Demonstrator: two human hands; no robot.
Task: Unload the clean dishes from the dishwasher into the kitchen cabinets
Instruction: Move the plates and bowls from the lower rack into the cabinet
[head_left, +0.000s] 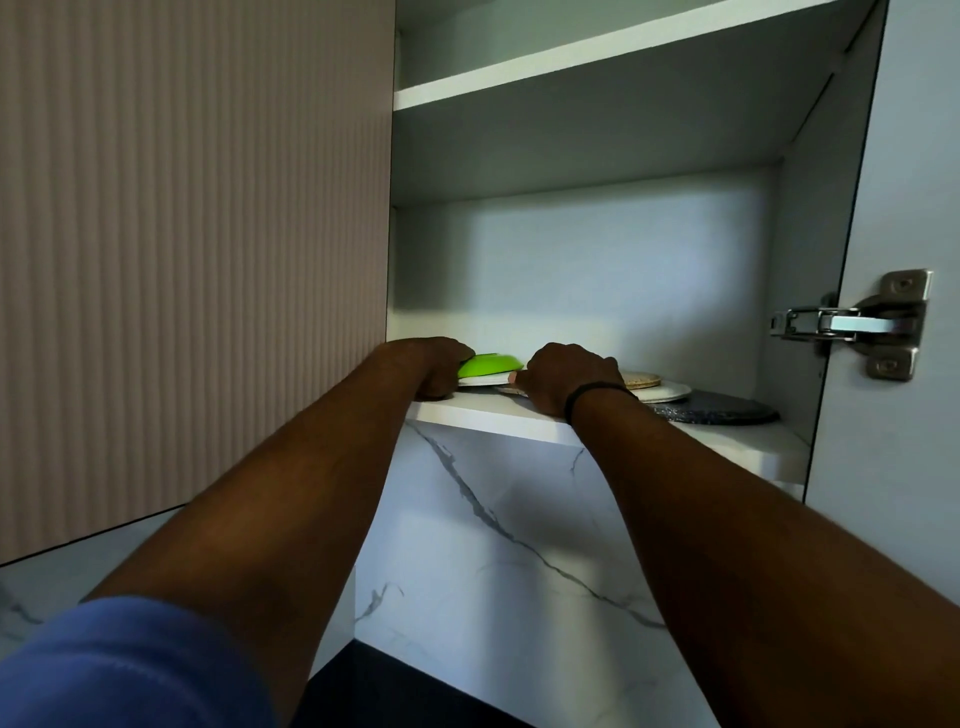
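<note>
Both hands, left hand (436, 369) and right hand (563, 376), grip a green bowl (485, 365) on a white plate (480, 381), setting it onto the cabinet shelf (493, 413); next, release and withdraw

Bright green bowl (485, 365), upside down on a white plate (480, 381), left on the shelf (498, 413). Woven tan mat (643, 379) on second white plate (667, 392), further right. Dark speckled blue-grey plate (727, 413), far right. White shelf, white cabinet interior. Pale pinkish ribbed door (192, 234), vertical stripes. White marble wall (493, 519), grey veins. Black band (592, 393) on right wrist. Blue sleeve (119, 670), near left.
</note>
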